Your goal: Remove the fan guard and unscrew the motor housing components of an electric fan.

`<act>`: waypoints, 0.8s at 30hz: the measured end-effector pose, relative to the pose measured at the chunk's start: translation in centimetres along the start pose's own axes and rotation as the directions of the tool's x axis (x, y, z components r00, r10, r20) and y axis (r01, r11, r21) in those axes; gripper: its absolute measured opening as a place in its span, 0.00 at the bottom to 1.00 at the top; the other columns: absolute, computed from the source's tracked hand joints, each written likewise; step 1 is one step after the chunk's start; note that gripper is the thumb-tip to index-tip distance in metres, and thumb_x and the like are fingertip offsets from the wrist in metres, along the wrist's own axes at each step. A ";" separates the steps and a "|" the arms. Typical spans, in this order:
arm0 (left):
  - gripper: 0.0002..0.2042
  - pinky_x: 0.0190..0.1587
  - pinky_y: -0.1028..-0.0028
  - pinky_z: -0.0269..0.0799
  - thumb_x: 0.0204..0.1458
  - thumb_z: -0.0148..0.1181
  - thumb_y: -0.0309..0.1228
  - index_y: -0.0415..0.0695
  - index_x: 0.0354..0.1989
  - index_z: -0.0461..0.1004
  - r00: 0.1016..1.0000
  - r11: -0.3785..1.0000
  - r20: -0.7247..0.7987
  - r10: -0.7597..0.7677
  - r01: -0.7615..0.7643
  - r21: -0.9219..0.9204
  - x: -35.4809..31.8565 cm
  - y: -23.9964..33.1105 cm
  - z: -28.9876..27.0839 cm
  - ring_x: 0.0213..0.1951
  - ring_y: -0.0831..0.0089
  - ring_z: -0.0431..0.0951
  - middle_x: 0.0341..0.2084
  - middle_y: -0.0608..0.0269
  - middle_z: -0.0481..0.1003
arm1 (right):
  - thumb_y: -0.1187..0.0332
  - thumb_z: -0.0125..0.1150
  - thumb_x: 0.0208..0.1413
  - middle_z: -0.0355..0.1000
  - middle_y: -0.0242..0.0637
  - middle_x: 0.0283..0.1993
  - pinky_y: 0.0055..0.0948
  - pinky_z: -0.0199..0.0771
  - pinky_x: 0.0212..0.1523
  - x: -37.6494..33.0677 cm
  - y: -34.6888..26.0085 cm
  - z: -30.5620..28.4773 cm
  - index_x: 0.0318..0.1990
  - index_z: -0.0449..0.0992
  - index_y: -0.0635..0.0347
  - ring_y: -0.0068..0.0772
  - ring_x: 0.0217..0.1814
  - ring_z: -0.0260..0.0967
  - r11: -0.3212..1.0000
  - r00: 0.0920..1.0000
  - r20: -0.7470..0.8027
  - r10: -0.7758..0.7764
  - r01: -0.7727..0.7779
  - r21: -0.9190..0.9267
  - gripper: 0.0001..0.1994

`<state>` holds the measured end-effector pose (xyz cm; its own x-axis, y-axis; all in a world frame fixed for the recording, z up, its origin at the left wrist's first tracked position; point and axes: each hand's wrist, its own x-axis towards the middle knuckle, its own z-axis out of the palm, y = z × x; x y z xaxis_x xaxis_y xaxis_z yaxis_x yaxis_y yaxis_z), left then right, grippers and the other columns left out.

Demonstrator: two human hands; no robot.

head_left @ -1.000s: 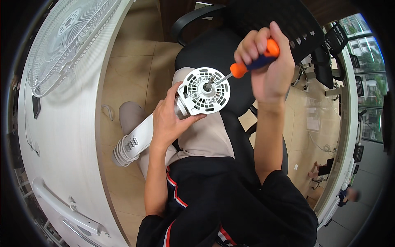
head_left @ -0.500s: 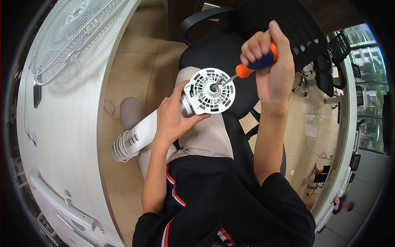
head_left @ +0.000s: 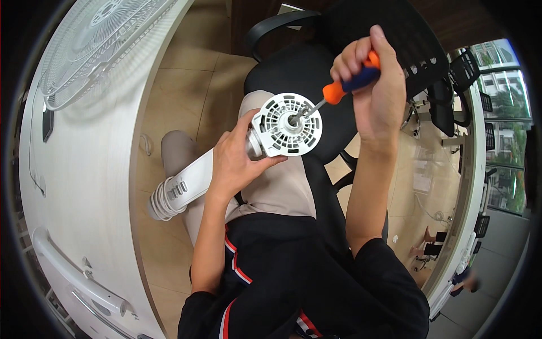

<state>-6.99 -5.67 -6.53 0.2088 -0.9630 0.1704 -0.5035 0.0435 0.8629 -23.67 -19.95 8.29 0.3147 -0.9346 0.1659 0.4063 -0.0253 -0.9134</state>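
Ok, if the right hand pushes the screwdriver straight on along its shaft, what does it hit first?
The right hand drives the screwdriver toward the centre hub of the white fan motor housing; the tip looks already seated there, though depth is unclear.

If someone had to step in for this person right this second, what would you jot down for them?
Left hand: wrapped around the neck of the white fan motor housing, holding it over the lap, round vented face up.
Right hand: closed on the orange and blue screwdriver; its tip sits in the centre hole of the housing.
The white pole of the fan runs down to the left past the knee. A fan grille lies on the white table to the left.
Done: housing held, driver seated.
Left: I cannot tell if the screw is going in or out, so check before turning.
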 end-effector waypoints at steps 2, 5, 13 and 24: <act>0.46 0.45 0.60 0.76 0.33 0.84 0.47 0.46 0.64 0.70 1.000 1.000 -0.007 0.019 -0.019 -0.009 -0.1 -0.3 0.0 0.36 0.56 0.80 0.40 0.55 0.83 | 0.62 0.53 0.69 0.62 0.31 0.14 0.25 0.56 0.20 0.9 0.5 -2.0 0.23 0.64 0.56 0.21 0.13 0.53 0.956 0.848 0.529 0.034 -0.182 0.230 0.19; 0.46 0.46 0.60 0.76 0.33 0.84 0.48 0.46 0.64 0.70 1.000 0.999 0.020 -0.024 0.025 -0.023 0.0 -0.7 -0.1 0.37 0.55 0.81 0.41 0.54 0.83 | 0.59 0.59 0.64 0.66 0.33 0.17 0.26 0.59 0.20 2.2 0.7 -3.4 0.34 0.65 0.55 0.26 0.14 0.58 0.936 0.527 0.848 0.055 -0.322 0.139 0.13; 0.46 0.47 0.60 0.76 0.33 0.84 0.47 0.45 0.64 0.70 1.000 1.000 0.001 -0.004 0.004 -0.031 0.3 -0.1 -0.1 0.39 0.53 0.81 0.43 0.52 0.83 | 0.61 0.67 0.65 0.74 0.37 0.29 0.31 0.77 0.34 -0.3 0.6 0.6 0.30 0.71 0.57 0.31 0.27 0.75 0.995 0.992 -0.106 -0.066 0.058 -0.083 0.14; 0.47 0.46 0.61 0.76 0.33 0.85 0.47 0.47 0.65 0.70 1.000 1.000 0.005 -0.015 0.015 -0.012 0.2 -0.2 0.1 0.37 0.56 0.80 0.41 0.55 0.83 | 0.82 0.71 0.53 0.75 0.34 0.35 0.23 0.72 0.31 -0.6 1.5 1.2 0.32 0.72 0.59 0.22 0.31 0.73 0.993 0.995 0.022 -0.101 0.103 -0.065 0.11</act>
<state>-6.89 -5.86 -6.75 0.2115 -0.9650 0.1551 -0.4903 0.0325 0.8710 -22.23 -18.96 7.27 0.2903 -0.9193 0.2657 0.3798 -0.1442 -0.9138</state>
